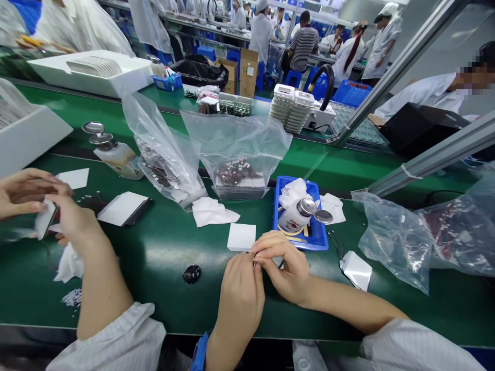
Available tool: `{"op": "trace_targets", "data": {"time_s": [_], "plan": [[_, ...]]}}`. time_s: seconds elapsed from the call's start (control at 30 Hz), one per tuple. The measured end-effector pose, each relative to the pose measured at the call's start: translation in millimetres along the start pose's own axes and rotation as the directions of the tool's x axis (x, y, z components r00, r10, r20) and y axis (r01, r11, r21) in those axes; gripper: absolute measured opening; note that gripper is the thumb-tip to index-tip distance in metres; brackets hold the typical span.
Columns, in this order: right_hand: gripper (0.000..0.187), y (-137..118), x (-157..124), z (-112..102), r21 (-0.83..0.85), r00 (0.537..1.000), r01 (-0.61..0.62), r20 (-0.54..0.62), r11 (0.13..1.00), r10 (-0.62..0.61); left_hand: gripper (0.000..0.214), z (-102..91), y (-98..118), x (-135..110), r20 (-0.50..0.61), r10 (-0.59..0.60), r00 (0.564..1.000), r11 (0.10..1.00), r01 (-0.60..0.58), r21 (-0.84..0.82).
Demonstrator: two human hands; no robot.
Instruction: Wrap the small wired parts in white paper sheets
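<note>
While white-coated workers (260,35) stand in the background, the left hand (242,291) and right hand (288,268) pinch a mostly hidden dark piece (254,263) over the glossy green worktop (160,283), near a white card (242,237)

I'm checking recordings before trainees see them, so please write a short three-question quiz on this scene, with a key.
1. True or false: the blue band is on the wearer's right wrist.
2. Which sits in the blue tray? A) a keyboard B) a bottle C) a cardboard box
3. Fill in: the black blob lies nearer the wearer's ____.

Key: 1. False, it is on the left. 2. B. 3. left hand.
</note>
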State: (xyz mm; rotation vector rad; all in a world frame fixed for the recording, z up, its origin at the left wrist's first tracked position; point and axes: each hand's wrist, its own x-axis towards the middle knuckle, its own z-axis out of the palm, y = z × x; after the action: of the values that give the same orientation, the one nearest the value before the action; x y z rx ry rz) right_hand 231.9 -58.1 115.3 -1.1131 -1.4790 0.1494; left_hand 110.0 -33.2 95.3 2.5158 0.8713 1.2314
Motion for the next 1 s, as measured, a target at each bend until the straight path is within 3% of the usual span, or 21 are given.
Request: {"op": "trace_targets", "data": {"time_s": [0.43,1.0], "plan": [[0.012,6.0,-4.6,3.4,-0.026,0.998,-0.069,0.007,0.997,0.069,0.016,5.6,-6.8,1.2,-0.020,0.019,1.000,0.998,-0.018,0.063],[0.012,-1.2,-4.4,2.6,0.061,0.972,-0.231,0.051,0.971,0.228,0.017,5.1,-5.5,5.0,-0.046,0.040,0.998,0.999,-0.039,0.005]]}}
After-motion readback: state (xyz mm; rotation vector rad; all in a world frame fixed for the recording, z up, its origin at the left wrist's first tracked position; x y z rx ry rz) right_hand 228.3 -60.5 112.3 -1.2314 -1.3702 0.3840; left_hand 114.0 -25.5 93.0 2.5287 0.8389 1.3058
